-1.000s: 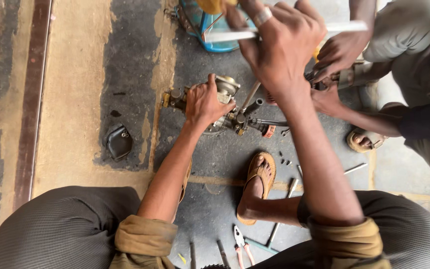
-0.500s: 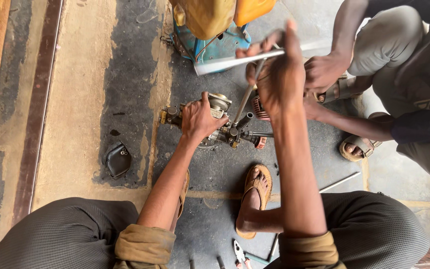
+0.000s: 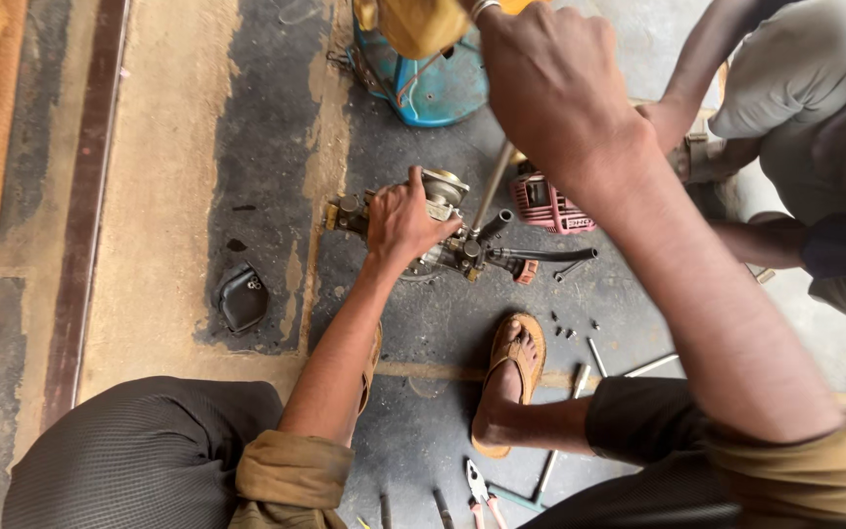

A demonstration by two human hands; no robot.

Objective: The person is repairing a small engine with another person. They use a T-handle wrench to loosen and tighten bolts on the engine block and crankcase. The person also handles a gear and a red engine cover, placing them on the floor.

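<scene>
Left hand (image 3: 399,220) clamps down over a small metal engine part (image 3: 443,230) on the oily floor (image 3: 168,196), fingers wrapped on its top, pinning it. Right hand (image 3: 555,93) is raised close to the camera, clenched round the upper end of a thin metal rod (image 3: 493,186) that slants down to the part, tip meeting it just right of the left fingers. Risk: rod tip sits very near the left hand, so a slip off the greasy metal could jab the fingers, or lever the part sideways out from under the palm. Part is only held by 1 hand on a slick floor, so it may skid. Loose screws (image 3: 572,331) near the sandal (image 3: 519,364) could get kicked away. The part lies straight ahead between the knees, under the left hand, well below and in front of the right hand. A red finned piece (image 3: 548,206) is just behind it, a black cover (image 3: 243,297) well off to the left, pliers (image 3: 482,490) near the bottom edge. Another person's hand (image 3: 673,122) reaches in at right, apart from the part; can't tell what it holds.
</scene>
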